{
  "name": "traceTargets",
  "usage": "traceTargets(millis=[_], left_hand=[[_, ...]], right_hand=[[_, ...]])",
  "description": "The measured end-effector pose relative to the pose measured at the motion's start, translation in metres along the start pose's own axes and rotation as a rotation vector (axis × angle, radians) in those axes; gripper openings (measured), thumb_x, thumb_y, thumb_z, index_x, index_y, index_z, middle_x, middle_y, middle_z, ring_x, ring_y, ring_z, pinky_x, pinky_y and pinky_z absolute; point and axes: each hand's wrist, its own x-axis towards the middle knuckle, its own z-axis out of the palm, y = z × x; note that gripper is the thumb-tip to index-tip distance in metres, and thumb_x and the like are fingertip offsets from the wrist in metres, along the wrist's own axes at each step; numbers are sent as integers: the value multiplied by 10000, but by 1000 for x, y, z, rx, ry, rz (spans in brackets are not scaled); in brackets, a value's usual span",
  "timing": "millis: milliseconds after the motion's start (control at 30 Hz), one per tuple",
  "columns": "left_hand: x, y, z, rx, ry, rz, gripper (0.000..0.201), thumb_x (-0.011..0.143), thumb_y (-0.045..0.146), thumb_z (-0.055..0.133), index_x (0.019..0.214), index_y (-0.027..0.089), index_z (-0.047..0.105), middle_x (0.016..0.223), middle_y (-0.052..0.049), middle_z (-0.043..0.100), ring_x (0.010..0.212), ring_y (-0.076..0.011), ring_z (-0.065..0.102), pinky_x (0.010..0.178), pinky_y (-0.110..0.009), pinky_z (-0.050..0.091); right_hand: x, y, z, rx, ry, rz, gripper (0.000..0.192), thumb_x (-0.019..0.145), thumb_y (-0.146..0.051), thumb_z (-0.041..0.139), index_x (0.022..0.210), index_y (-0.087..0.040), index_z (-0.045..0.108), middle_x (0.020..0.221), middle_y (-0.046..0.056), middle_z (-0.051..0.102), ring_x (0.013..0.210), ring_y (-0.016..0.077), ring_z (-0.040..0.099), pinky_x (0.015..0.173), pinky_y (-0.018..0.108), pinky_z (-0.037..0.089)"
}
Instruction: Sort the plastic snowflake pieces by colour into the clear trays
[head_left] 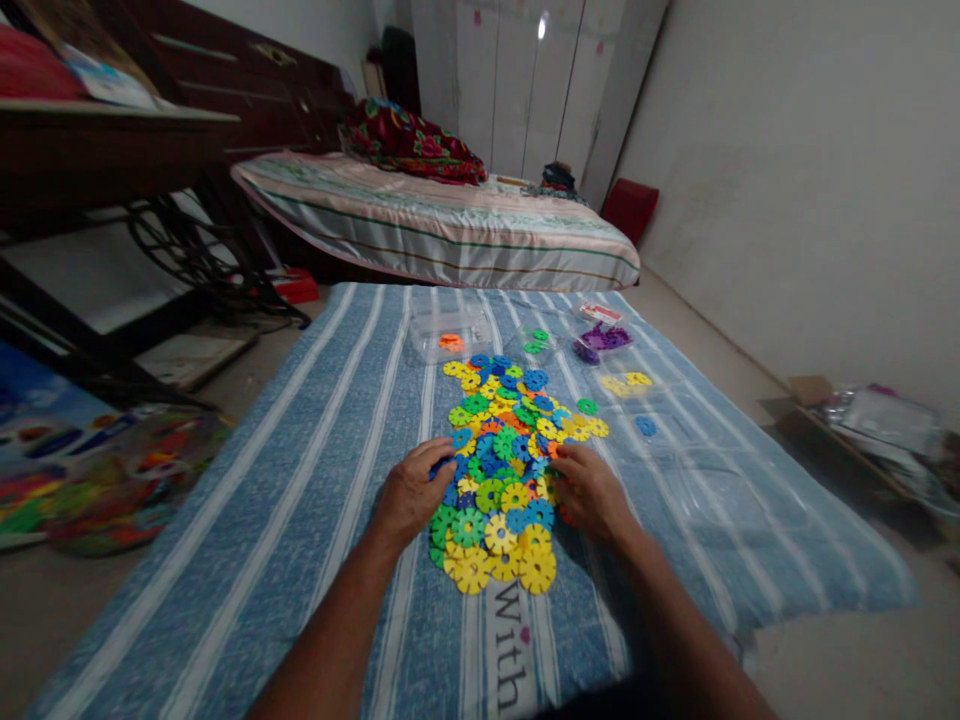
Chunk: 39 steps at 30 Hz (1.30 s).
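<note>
A heap of notched plastic discs (504,445) in blue, green, yellow and orange lies on a striped cloth. At its left edge, my left hand (412,490) is closed, with a blue disc (442,465) between thumb and fingers. On the opposite edge my right hand (592,490) has its fingers drawn together at an orange disc (553,450); its palm faces down and partly hides the grip. Large yellow discs (538,568) form the near end of the heap. A single green disc (587,407) lies off to the right.
Clear plastic boxes stand beyond the heap: one with orange discs (451,342), one with green discs (535,342), one with purple discs (604,337). Yellow discs (637,379) and a blue disc (646,426) sit in trays at right. A bed (450,225) stands behind.
</note>
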Motion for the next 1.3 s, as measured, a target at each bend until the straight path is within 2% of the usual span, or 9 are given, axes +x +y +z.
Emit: traceTargets(millis=[300, 533, 667, 833, 1033, 1300], left_hand=[[0, -2, 1, -10, 6, -21, 293, 810, 358, 529, 946, 195, 730, 1150, -86, 713, 1103, -237, 652, 1022, -401, 498], [-1, 0, -1, -17, 0, -22, 276, 815, 357, 538, 951, 206, 725, 1157, -72, 713, 1115, -226, 646, 1032, -397, 489], [-1, -1, -1, -27, -1, -17, 271, 818, 345, 540, 958, 200, 721, 1160, -79, 711, 1108, -224, 649, 1028, -397, 491], [-1, -1, -1, -18, 3, -16, 255, 814, 335, 549, 957, 213, 722, 1155, -64, 714, 1103, -220, 650, 1031, -397, 491], [-1, -1, -1, -13, -4, -6, 287, 822, 344, 532, 962, 182, 723, 1163, -98, 708, 1114, -233, 646, 1031, -402, 491], [-1, 0, -1, -6, -9, -23, 278, 819, 349, 537, 957, 200, 726, 1163, -80, 711, 1131, -229, 639, 1042, -400, 482]], right_hand=[[2, -2, 1, 28, 26, 21, 197, 858, -144, 504, 825, -238, 674, 958, 79, 668, 933, 214, 609, 820, 344, 493], [14, -4, 4, 28, 37, 69, 196, 900, -224, 491, 828, -223, 674, 873, 63, 667, 883, 191, 601, 808, 306, 467], [21, -7, 6, 9, 30, 91, 190, 900, -233, 488, 867, -228, 676, 879, 61, 673, 857, 191, 596, 781, 301, 455], [24, -8, 11, -5, 49, 88, 204, 905, -229, 482, 829, -224, 672, 821, 57, 656, 821, 185, 590, 754, 289, 449], [22, -7, 14, 26, 66, 78, 222, 913, -222, 470, 820, -215, 672, 854, 67, 658, 861, 190, 605, 796, 299, 471], [17, 0, 14, 100, 68, 103, 192, 893, -217, 494, 901, -219, 686, 940, 69, 685, 895, 193, 616, 820, 318, 485]])
